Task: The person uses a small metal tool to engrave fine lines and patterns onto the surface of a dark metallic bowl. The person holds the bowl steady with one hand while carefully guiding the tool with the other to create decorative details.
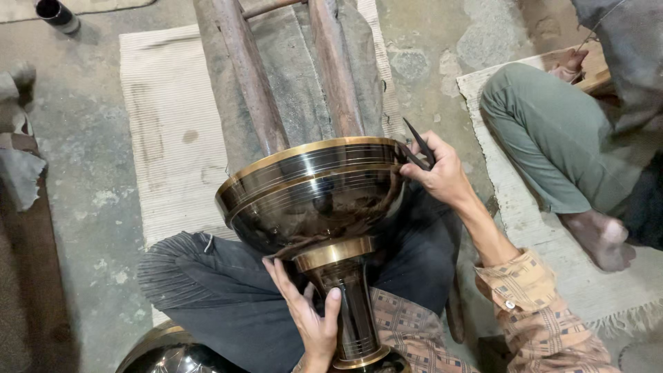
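The left hand [311,314] comes up from the bottom edge, palm turned toward the stem of a large glossy black metal goblet-shaped vessel with brass-coloured bands [314,197]. Its fingers [283,280] spread along the left side of the stem and the thumb presses the front, a loose wrap rather than a tight fist. The right hand [442,176] reaches in from the lower right, the forearm in a checked tan sleeve [539,318] bent at the elbow. Its fingers are pinched closed around a thin dark pointed metal tool [420,146], whose tip meets the bowl's right rim.

The vessel has a wide, rounded bowl with fine engraved lines and a brass rim, a brass collar under the bowl and a narrow black stem ending in a brass foot. It lies across the person's lap on dark grey trousers [228,290], its bowl resting against a worn wooden frame [255,83]. Its long axis runs from the foot near the person up and slightly away, the bowl's mouth facing away from the camera.

Another person's legs in green trousers [545,131] rest on a pale woven mat [587,276] at right.
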